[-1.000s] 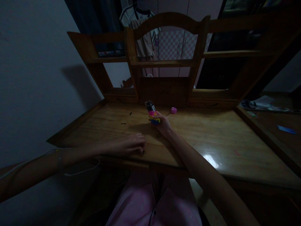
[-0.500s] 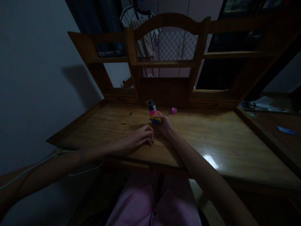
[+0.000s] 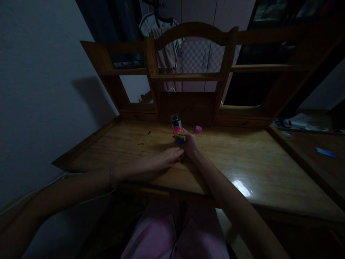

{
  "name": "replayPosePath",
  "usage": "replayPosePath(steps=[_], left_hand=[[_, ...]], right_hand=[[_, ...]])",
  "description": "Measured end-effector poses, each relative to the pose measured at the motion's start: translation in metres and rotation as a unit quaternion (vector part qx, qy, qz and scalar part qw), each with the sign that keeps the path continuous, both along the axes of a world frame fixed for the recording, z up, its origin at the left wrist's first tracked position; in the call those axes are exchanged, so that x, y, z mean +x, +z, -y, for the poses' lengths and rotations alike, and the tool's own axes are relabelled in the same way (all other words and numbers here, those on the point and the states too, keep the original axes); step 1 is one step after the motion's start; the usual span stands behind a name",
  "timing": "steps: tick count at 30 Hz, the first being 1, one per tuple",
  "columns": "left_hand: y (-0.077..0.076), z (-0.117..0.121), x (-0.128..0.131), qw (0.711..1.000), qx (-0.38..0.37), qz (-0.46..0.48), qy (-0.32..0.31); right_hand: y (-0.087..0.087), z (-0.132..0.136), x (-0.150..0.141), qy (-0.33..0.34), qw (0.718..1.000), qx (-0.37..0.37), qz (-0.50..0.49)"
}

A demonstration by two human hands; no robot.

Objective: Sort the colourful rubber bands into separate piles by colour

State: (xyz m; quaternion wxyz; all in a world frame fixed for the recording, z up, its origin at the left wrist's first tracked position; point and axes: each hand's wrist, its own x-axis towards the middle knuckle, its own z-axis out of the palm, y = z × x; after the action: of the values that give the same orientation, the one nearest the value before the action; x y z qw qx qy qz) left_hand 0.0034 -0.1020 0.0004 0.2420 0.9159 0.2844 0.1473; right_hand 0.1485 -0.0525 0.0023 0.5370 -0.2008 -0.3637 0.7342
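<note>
My right hand [image 3: 190, 143] is wrapped round a small clear jar [image 3: 176, 122] with an open-looking top. The jar tilts slightly, its lower part showing pink, yellow and blue, with a dark patch and a small pale label above. Close beside it, my left hand [image 3: 174, 155] rests on the desk with its fingers curled together and pointing down. What those fingers hold, if anything, is hidden. A round pink object [image 3: 198, 129], perhaps a lid, lies behind my right hand.
Two small dark slender pieces, one nearer [image 3: 140, 144] and one farther [image 3: 149, 132], lie on the wooden desk [image 3: 242, 154] to the left. A wooden shelf unit [image 3: 188, 77] rises along the back edge. A blue packet [image 3: 326, 152] lies on a surface far right.
My left hand has moved right and slightly up, over the spot where a small dark ring lay. The ring at its fingertips no longer shows. My right hand keeps the jar, now a little more upright.
</note>
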Motion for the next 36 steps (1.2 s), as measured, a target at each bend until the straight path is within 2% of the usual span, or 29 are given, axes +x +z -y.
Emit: replayPosePath(steps=[6, 10, 13, 15, 18, 21, 23, 25, 28, 33, 36], left_hand=[[0.014, 0.011, -0.002, 0.998, 0.046, -0.036, -0.007], [0.014, 0.016, 0.002, 0.997, 0.059, -0.034, 0.028], [0.01, 0.013, 0.001, 0.997, 0.024, -0.017, 0.067], [0.015, 0.002, -0.008, 0.994, -0.024, -0.002, 0.102], [0.039, -0.024, -0.036, 0.987, -0.053, 0.02, 0.153], [0.078, -0.051, -0.069, 0.967, -0.056, 0.062, 0.239], [0.103, -0.065, -0.085, 0.962, -0.04, 0.068, 0.26], [0.12, -0.072, -0.092, 0.964, -0.028, 0.06, 0.258], [0.13, -0.075, -0.089, 0.973, -0.025, 0.026, 0.226], [0.13, -0.075, -0.074, 0.983, 0.001, -0.007, 0.185], [0.129, -0.074, -0.07, 0.981, 0.03, 0.0, 0.19]], right_hand=[[-0.003, -0.002, -0.001, -0.003, 1.0, 0.008, -0.007], [-0.005, -0.004, 0.0, -0.004, 1.0, 0.014, 0.008], [-0.005, -0.005, 0.002, -0.013, 0.999, 0.024, 0.026], [-0.006, -0.006, 0.001, -0.023, 0.998, 0.034, 0.04], [-0.008, -0.008, 0.0, -0.041, 0.996, 0.048, 0.068], [-0.011, -0.008, -0.003, -0.055, 0.991, 0.06, 0.108], [-0.012, -0.007, -0.005, -0.059, 0.986, 0.07, 0.136], [-0.012, -0.004, -0.006, -0.058, 0.982, 0.08, 0.163], [-0.01, 0.0, -0.005, -0.06, 0.974, 0.098, 0.193], [-0.008, 0.004, -0.003, -0.064, 0.966, 0.123, 0.22], [-0.01, 0.003, -0.004, -0.063, 0.964, 0.125, 0.227]])
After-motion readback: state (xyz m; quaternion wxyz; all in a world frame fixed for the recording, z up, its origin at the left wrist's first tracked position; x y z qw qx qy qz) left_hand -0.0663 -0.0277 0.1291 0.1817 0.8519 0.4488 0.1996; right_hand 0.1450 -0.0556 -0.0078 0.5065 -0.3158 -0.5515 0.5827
